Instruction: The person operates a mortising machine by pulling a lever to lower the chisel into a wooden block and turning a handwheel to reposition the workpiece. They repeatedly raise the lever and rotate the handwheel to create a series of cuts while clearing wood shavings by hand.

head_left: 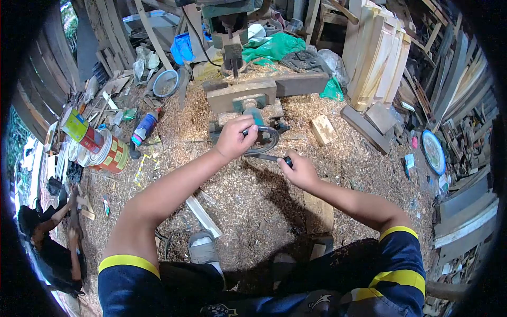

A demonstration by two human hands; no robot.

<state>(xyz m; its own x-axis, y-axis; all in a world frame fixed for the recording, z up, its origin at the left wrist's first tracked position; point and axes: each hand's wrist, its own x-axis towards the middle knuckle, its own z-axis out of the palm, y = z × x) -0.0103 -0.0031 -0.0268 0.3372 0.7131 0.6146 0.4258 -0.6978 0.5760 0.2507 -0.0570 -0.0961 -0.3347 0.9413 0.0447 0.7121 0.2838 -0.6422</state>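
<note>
My left hand (236,138) is closed around the handle at the rim of a round handwheel (270,143) on the front of a machine. With my right hand (299,170) I grip the black knob at the end of a metal lever (262,157), just below the wheel. Behind the wheel, a green vise screw housing (253,112) presses toward a wooden block (224,99) on the machine's table. A longer dark wooden beam (303,84) extends to the right behind the block. Above them hangs the machine's drill head with a vertical bit (235,70).
Wood shavings cover the ground. A small wood block (323,130) and a dark plank (365,129) lie right of the machine. Paint buckets (112,153) and a spray can (145,127) stand left. Stacked boards (376,58) lean behind. Another person (55,243) crouches at far left.
</note>
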